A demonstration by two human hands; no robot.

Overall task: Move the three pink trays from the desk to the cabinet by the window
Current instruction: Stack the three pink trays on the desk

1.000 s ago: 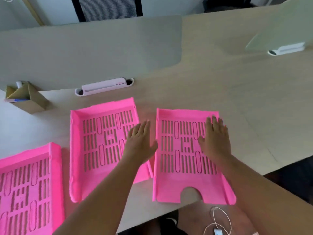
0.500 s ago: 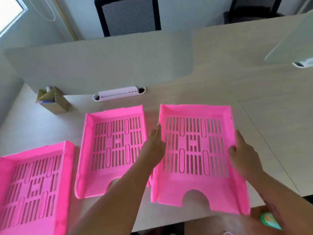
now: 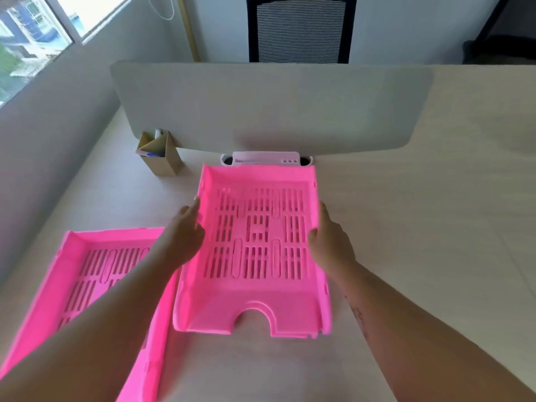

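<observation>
Gripping a pink tray by its two long sides: left hand closed on the left wall, thumb over the rim, fingers wrapped along the outside; right hand clamped on the right wall the same way. Tray sits in the middle of the view over the desk, cut-out edge toward the person, far edge just in front of a white cable box. A second rim seems to show under its near right corner, so it may be nested on another tray; cannot tell for sure, nor whether it is lifted or resting.

Second pink tray lies flat on the desk to the left, partly crossed by the left forearm, its right wall just beside the held tray.

Grey divider panel stands behind. Cardboard pen holder near its left end. Black mesh chair beyond. Window upper left.
</observation>
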